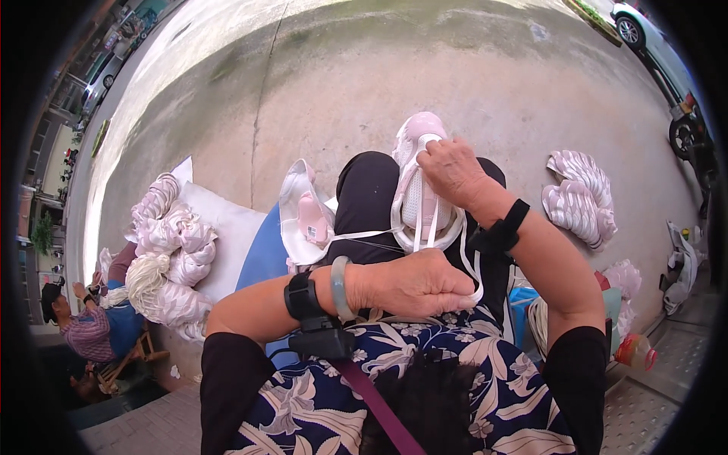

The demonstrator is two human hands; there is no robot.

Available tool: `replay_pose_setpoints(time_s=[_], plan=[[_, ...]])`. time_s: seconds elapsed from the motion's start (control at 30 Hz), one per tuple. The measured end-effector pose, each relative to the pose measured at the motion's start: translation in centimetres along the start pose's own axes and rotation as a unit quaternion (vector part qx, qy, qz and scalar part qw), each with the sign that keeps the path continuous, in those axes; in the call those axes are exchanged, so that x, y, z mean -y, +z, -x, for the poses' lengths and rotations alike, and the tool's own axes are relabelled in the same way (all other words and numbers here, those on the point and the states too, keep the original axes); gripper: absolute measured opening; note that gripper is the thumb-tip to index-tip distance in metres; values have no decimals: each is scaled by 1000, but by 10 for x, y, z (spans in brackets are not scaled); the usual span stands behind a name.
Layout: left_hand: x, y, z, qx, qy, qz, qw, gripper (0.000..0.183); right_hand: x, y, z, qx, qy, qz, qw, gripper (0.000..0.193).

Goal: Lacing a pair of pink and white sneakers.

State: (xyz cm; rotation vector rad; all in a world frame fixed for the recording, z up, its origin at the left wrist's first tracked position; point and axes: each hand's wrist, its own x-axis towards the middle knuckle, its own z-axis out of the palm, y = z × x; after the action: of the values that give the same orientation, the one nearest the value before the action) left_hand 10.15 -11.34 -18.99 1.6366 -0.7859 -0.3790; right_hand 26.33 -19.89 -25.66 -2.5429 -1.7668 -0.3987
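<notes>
A pink and white shoe upper (410,189) rests across my knees, its pink toe pointing away from me. My right hand (453,173) is closed in a pinch at the upper's lacing edge, near the toe; its fingertips partly hide what they grip. A white shoelace (479,265) runs loosely from the upper down to my left hand (421,284). That hand is a closed fist in front of my belly, gripping the lace. Beside my left knee lies a second shoe upper (306,216), white with a pink lining, and a strand of lace stretches toward it.
Bundled pink and white uppers (171,258) are heaped on a white sack (224,220) at left, with a hank of cream laces (148,277). More stacked uppers (580,197) lie on the concrete at right. A plastic bottle (635,353) is near my right elbow. Another person (98,326) sits far left.
</notes>
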Motion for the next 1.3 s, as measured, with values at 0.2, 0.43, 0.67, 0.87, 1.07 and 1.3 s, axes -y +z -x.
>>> replay_pose_setpoints(time_s=[0.2,0.43,0.67,0.87,1.07,1.3], plan=[[-13,-3,10,-2,-57,32,998,29,35,-3,-20,117,-59,54,990,10],[-12,-6,20,-16,-25,11,1000,30,32,19,-16,53,-26,9,998,10],[-14,-5,22,-33,20,8,999,27,28,9,-7,5,159,-94,983,10],[-3,2,11,-45,49,-15,998,29,30,3,-26,151,42,32,987,13],[-7,0,13,-74,38,-28,996,26,29,2,-37,154,-38,66,985,12],[-7,-5,20,-66,50,-51,995,23,17,20,-10,-10,294,-192,936,17]])
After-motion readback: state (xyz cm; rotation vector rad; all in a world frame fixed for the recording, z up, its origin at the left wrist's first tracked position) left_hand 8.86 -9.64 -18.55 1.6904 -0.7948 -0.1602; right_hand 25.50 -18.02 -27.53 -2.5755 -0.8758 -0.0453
